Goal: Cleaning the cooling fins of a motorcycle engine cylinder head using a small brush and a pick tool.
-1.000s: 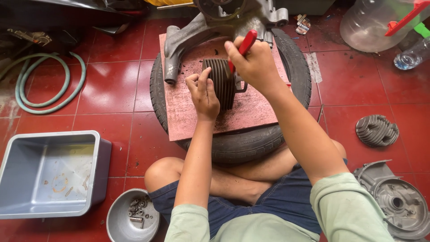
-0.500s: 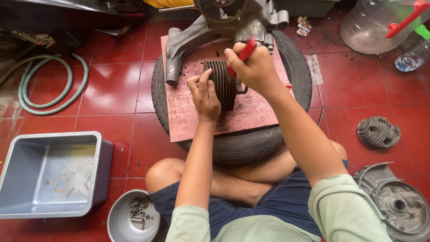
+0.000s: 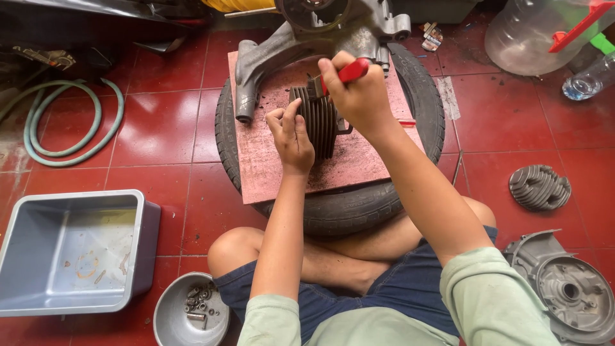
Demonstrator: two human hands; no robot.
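With the left hand (image 3: 291,136) only pinching the finned cylinder (image 3: 319,120) at the board's (image 3: 282,173) twelve o'clock, the right hand (image 3: 355,93), fisted around a red-handled tool (image 3: 351,70), could slip and roll it off.

Glossy red floor tiles (image 3: 160,128) with dark grout fill the view, catching soft daylight at nine o'clock. Toward twelve o'clock the floor runs into deep shadow, possibly under dark furniture or a vehicle.
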